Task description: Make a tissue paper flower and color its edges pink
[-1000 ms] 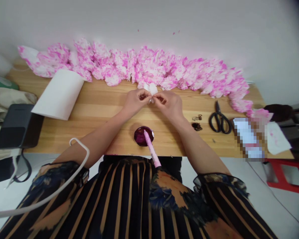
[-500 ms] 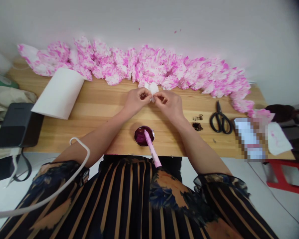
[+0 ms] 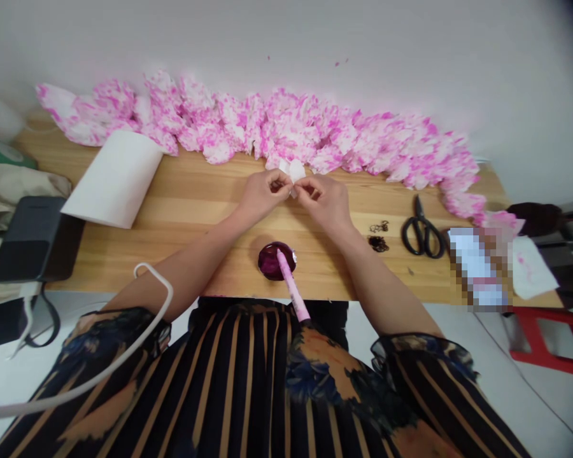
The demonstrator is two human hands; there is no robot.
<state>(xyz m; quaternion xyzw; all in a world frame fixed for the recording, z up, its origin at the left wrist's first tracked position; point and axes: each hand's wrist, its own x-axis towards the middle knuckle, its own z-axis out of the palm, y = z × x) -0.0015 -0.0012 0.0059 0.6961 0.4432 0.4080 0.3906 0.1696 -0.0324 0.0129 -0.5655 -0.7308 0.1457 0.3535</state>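
Observation:
Both my hands meet over the middle of the table (image 3: 210,273), pinching a small white paper piece (image 3: 297,170) that fans out above the fingertips. My left hand (image 3: 266,193) grips it from the left, thumb and forefinger together. From the right, my right hand (image 3: 325,198) pinches it at the same gathered spot. What lies right between the fingertips is too small to make out. Just behind the paper runs a long row of crumpled pink-and-white paper flowers (image 3: 291,127). Nearer to me, a pink marker (image 3: 293,289) rests its tip in a small dish of dark purple liquid (image 3: 269,262).
Black-handled scissors (image 3: 423,232) lie on the right, beside dark small bands (image 3: 378,243). Farther right are a blurred-out phone (image 3: 475,264) and a stained white sheet (image 3: 532,267). White paper (image 3: 114,178) and a black box (image 3: 33,238) stand left. A white cable (image 3: 157,318) crosses my left arm.
Almost nothing differs. The view has shifted very slightly, and both hands keep the same pinch on the white paper.

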